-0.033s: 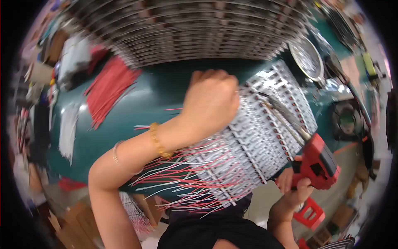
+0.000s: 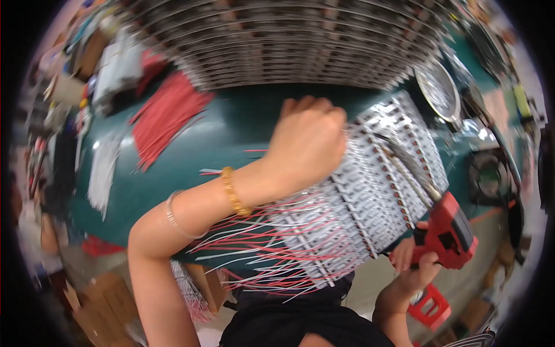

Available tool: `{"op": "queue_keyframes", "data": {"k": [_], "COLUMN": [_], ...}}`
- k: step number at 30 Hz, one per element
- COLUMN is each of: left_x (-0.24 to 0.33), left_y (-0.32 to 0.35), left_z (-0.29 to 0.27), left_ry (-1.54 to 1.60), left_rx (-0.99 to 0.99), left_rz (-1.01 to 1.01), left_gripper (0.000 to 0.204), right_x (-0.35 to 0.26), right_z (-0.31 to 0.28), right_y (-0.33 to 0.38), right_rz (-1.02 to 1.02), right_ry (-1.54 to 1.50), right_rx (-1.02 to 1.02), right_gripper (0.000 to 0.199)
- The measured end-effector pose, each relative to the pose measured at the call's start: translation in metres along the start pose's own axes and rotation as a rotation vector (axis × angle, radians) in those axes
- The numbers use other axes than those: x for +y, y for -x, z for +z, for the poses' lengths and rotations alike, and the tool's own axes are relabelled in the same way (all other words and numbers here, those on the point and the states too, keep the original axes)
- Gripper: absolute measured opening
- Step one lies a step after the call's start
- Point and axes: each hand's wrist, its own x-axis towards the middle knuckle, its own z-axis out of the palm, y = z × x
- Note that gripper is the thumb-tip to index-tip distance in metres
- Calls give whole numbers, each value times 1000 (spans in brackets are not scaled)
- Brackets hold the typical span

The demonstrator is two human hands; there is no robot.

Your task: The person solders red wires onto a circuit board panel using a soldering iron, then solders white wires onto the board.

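The right hand (image 2: 421,272) gripped a red tool (image 2: 457,234), lower right; the left hand (image 2: 312,139) curled at the central panel (image 2: 352,202), contents indeterminable. We judged that forearm movement could snag trailing wires (image 2: 315,257) on the bracelet (image 2: 234,194).

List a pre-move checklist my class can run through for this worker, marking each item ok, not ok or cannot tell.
1. Right hand grips the red pistol-grip tool: ok.
2. Tool touching the white panel: cannot tell; they overlap in view.
3. Left hand holding something: cannot tell; its own back hides the grip.
4. Red and white wires gathered neatly: not ok; they fan out loosely.
5. Red wire bundle and white wire bundle on the green tabletop: ok.
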Motion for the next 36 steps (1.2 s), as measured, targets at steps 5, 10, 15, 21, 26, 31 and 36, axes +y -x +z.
{"op": "queue_keyframes", "data": {"k": [5, 10, 15, 21, 26, 31, 36], "left_x": [-9, -93, -107, -102, -84, -40, -23], "left_y": [25, 70, 67, 61, 51, 22, 10], "left_z": [-61, -116, -109, -113, -123, -141, -117], "left_ry": [-509, -802, -720, -535, -520, -817, -930], "left_rx": [-89, 33, 76, 256, 97, -263, -554], "left_rz": [-56, -173, -97, -191, -146, 108, 121], "left_gripper": [14, 15, 6, 4, 8, 4, 4], "right_x": [0, 0, 3, -2, 1, -2, -2], "right_z": [-16, -14, -12, -17, -19, -19, -19], "right_y": [8, 3, 2, 5, 7, 8, 11], "right_rz": [-12, 44, -53, -40, -20, 22, 18], "right_ry": [-48, -100, -99, -97, -123, -161, -170], "right_rx": [82, 34, -55, -40, -34, 4, 28], "right_gripper": [73, 70, 59, 58, 57, 66, 66]}}
